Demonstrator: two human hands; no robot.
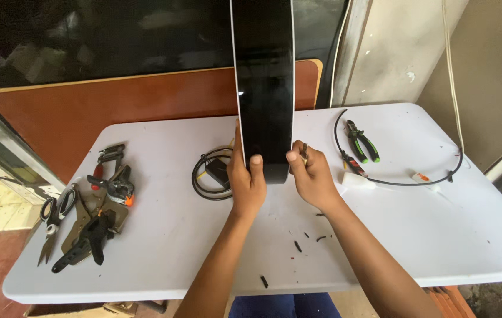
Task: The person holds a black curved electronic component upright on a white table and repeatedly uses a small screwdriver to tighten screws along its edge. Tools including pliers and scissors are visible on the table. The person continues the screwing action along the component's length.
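A glossy black guitar body (pixel 264 88) with a white edge stands upright on its end at the middle of the white table (pixel 163 253), seen side-on. My left hand (pixel 247 179) grips its lower left edge, thumb pressed on the black side. My right hand (pixel 313 174) holds the lower right edge and also seems to pinch a small metal piece between its fingers. A coiled black cable with a small black box (pixel 213 172) lies just left of my left hand.
Several clamps, scissors (pixel 51 224) and black-handled tools (pixel 101 203) lie at the table's left. Green-handled pliers (pixel 361 141), a red-handled tool (pixel 353 162), a white block (pixel 357 179) and a curved black cable (pixel 416 181) lie at the right. A brown board (pixel 121 109) leans behind.
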